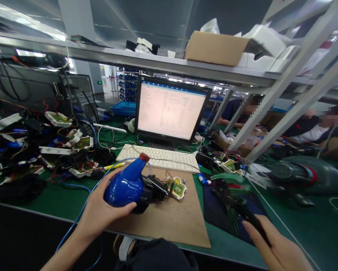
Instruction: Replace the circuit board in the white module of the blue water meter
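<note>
My left hand [101, 203] is closed around a blue rounded housing [125, 188] with a reddish-brown threaded end pointing up. A black part is fixed on the housing's right side. Just beyond it, an open white case with a green circuit board [178, 189] lies on the brown board [169, 222], with thin wires beside it. At the right, my right hand [273, 237] grips the dark handle of a long tool with green parts [233, 203]. Motion smears the tool, so its exact kind is unclear. It is held above a dark blue mat [211, 205].
A white keyboard [157, 158] and a monitor [171, 109] stand behind the brown board. Opened cases, wires and boards [81, 143] pile up on the left. A green bottle-shaped machine [306, 175] is at right. Overhead runs a shelf with a cardboard box [215, 49]; people sit beyond the posts.
</note>
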